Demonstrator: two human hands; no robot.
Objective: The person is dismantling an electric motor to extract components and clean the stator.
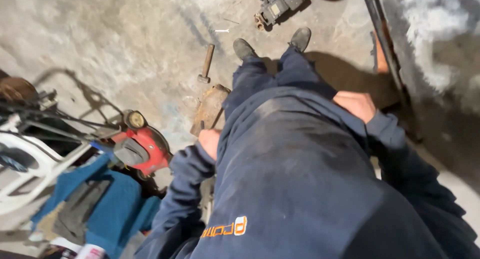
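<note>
A hammer (205, 64) with a wooden handle lay on the stained concrete floor (115, 39), well apart from a small bolt (220, 31). A grey motor-like unit (276, 5) sat near the top edge. At the left stood a red machine (142, 145), perhaps a mower, beside a blue cloth (110, 204) and a white frame (30, 171).
</note>
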